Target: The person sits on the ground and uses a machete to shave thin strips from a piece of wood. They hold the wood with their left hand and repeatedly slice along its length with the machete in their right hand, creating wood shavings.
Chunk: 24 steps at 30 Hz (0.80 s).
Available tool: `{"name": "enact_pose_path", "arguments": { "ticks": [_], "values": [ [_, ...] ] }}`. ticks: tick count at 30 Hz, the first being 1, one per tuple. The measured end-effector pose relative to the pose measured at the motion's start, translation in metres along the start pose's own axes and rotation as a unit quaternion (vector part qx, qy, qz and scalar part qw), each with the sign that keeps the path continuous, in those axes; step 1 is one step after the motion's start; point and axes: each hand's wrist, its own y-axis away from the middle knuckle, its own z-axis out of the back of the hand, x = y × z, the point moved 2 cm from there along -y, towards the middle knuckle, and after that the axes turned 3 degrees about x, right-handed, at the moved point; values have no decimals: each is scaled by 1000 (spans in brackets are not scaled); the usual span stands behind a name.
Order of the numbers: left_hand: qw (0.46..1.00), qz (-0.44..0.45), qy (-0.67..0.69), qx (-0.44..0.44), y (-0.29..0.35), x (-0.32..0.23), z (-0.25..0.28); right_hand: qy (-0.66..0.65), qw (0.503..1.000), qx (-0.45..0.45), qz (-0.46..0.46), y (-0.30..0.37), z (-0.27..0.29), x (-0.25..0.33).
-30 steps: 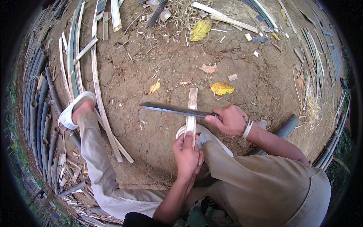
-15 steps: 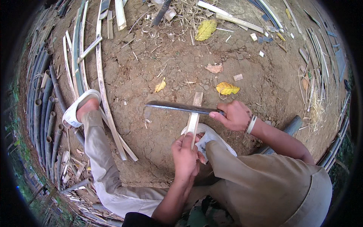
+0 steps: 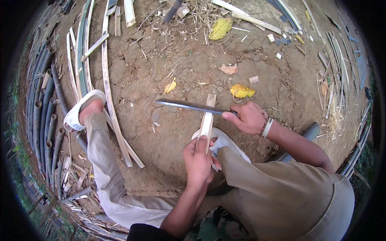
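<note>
My left hand [image 3: 198, 160] grips the lower end of a pale, flat bamboo strip [image 3: 206, 125], its thumb pressed along the top face. The strip points away from me, over the white shoe on my right foot. My right hand [image 3: 250, 117] is closed round the handle of a long machete [image 3: 188, 105]. The dark blade lies crosswise over the upper part of the strip, its tip to the left. Whether the edge touches the strip or hovers just over it, I cannot tell. Most of the handle is hidden in my fist.
Dark bamboo poles [image 3: 38, 116] are stacked at the left. Long split strips [image 3: 107, 80] lie beside my left shoe [image 3: 85, 110]. Shavings [image 3: 197, 18] and offcuts litter the far ground, with yellow leaves [image 3: 242, 90] nearer. A thick bamboo pole [image 3: 307, 134] lies by my right arm.
The far end of the bamboo strip has shifted slightly up and right. The machete's tip has risen, so the blade slants more, and its face catches more light. Both hands keep their grip.
</note>
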Motion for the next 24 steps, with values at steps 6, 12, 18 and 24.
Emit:
{"name": "enact_pose_path", "arguments": {
  "ticks": [6, 12, 18, 24],
  "values": [
    [1000, -20, 12, -11, 0, 5, -3, 3, 1000, 21, -18, -6, -4, -3],
    [1000, -1, 22, 6, 0, 1, 2, -5, 1000, 30, -5, -4, -4, 6],
    [1000, -3, 14, -19, 1, 2, -4, 4, 1000, 18, -13, -9, -4, 2],
    [1000, -5, 2, 6, 0, 4, 3, 12, 999, 24, 18, -4, -5, 6]
  ]
}}
